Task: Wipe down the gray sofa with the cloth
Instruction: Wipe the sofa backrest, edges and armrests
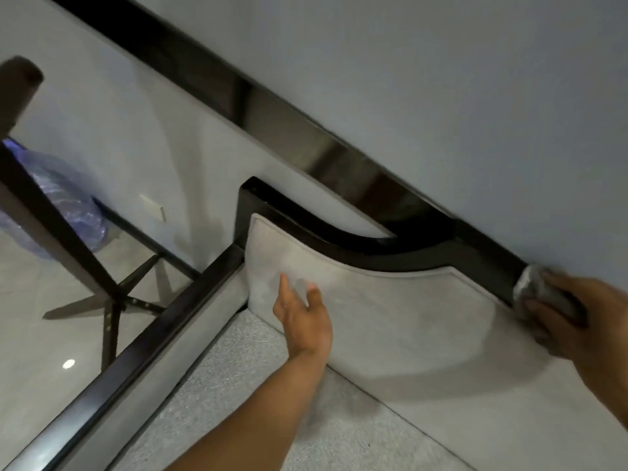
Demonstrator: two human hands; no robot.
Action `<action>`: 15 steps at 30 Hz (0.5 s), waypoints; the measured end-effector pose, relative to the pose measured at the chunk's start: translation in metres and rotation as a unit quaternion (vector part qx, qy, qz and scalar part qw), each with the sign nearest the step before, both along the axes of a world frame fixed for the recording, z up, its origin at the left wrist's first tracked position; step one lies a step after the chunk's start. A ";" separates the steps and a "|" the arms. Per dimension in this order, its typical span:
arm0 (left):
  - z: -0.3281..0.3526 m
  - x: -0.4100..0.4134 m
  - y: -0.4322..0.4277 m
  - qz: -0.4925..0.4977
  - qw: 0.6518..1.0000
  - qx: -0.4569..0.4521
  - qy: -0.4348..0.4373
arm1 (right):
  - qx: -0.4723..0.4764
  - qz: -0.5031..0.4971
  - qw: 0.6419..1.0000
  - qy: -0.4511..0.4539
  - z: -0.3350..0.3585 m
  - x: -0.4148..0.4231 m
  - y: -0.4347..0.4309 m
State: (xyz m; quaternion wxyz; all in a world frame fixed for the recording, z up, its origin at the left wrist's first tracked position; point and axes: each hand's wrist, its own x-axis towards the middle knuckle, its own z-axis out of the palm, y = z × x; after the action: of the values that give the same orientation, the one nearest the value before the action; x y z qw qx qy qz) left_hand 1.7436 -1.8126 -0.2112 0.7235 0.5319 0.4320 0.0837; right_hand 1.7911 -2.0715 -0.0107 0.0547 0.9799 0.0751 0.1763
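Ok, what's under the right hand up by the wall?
A bunched gray cloth, gripped by the right hand against the sofa's dark wooden back rail. The stretch of rail beneath the cloth and the cloth's underside are covered, so their state cannot be seen.

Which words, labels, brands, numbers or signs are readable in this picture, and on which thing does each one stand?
There are none: no text can be read in this view.
The cloth, the sofa and its dark frame show no print.
The wall plate looks blank; the plastic bag is too blurred to tell.
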 end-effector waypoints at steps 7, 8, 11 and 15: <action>0.052 0.004 -0.065 -0.051 0.996 0.045 -0.060 | 0.088 -0.128 0.984 0.083 0.000 -0.025 -0.065; 0.061 0.006 -0.078 -0.063 0.994 0.055 -0.071 | 0.089 -0.128 0.984 0.080 0.002 -0.026 -0.050; 0.090 0.014 -0.124 -0.093 0.990 0.060 -0.092 | 0.116 -0.057 0.990 0.064 0.002 -0.026 -0.006; 0.128 0.029 -0.170 -0.095 0.991 0.051 -0.078 | 0.151 0.018 0.983 0.101 -0.009 -0.018 0.019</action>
State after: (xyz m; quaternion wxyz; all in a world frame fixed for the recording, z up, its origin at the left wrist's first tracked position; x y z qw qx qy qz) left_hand 1.7726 -1.9822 -0.0832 0.7313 0.5989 0.3170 0.0779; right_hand 1.7733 -2.0527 -0.0200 -0.1048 0.9883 0.0700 0.0864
